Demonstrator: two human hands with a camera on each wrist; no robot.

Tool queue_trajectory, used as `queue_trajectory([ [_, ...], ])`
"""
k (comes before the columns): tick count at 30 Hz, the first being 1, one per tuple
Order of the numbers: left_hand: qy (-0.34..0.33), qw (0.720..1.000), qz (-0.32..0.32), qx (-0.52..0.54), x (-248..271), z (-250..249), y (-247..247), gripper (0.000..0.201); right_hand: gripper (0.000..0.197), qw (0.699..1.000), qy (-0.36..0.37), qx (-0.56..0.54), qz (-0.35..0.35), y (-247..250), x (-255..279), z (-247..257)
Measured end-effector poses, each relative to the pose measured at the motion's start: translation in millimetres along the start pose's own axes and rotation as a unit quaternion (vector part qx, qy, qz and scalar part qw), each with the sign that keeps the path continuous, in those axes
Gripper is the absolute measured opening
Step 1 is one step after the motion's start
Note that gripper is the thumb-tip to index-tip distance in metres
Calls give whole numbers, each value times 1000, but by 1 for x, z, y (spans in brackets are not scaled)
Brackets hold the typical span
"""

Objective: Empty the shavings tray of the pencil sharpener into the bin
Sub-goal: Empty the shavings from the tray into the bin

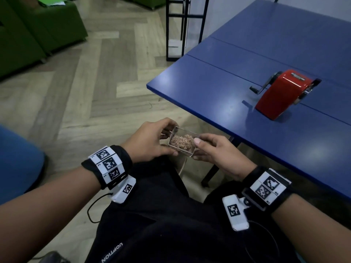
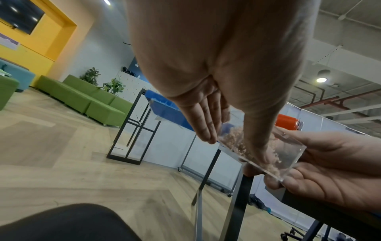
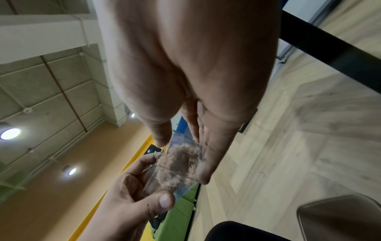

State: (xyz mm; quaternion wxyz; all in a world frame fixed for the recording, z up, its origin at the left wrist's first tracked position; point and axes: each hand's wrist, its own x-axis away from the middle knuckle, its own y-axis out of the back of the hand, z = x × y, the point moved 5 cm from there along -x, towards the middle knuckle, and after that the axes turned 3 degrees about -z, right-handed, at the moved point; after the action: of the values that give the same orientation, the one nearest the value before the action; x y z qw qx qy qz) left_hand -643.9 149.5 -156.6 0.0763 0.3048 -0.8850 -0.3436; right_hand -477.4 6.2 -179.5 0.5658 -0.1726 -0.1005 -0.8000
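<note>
A clear plastic shavings tray (image 1: 182, 142) full of brown pencil shavings hangs level above my lap, off the table's corner. My left hand (image 1: 152, 142) grips its left end between thumb and fingers. My right hand (image 1: 212, 149) pinches its right end, thumb on the rim. The tray (image 2: 255, 148) shows between both hands in the left wrist view, and the right wrist view also shows the tray (image 3: 179, 164). The red crank pencil sharpener (image 1: 284, 93) stands on the blue table (image 1: 218, 86), well to the right of my hands. No bin is in view.
A black metal frame (image 1: 175, 27) stands on the wooden floor beyond the table. Green sofas (image 1: 34, 29) line the far left. A blue seat (image 1: 17, 160) is close at my left, and black table legs (image 1: 214, 171) run beneath the table edge near my right hand.
</note>
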Motion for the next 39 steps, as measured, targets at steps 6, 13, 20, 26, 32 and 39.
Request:
queue_trajectory([
  [6, 12, 1000, 8, -9, -5, 14, -8, 76, 38, 997, -52, -40, 37, -3, -16, -11],
  [13, 27, 997, 41, -54, -23, 38, -18, 77, 37, 990, -110, -85, 39, -2, -45, -26],
  [20, 37, 991, 68, -113, -45, 77, -29, 81, 41, 983, -147, -102, 31, 0, -92, -50],
  [26, 122, 976, 126, -127, -71, 142, -49, 99, 37, 978, -189, -77, 42, 3, -139, -86],
  [32, 203, 966, 115, -114, -97, 213, -70, 81, 35, 982, -183, -46, 33, 17, -187, -122],
  [39, 421, 889, 140, -113, -58, 330, -141, 66, 25, 973, -225, -46, -6, 25, -221, -189],
])
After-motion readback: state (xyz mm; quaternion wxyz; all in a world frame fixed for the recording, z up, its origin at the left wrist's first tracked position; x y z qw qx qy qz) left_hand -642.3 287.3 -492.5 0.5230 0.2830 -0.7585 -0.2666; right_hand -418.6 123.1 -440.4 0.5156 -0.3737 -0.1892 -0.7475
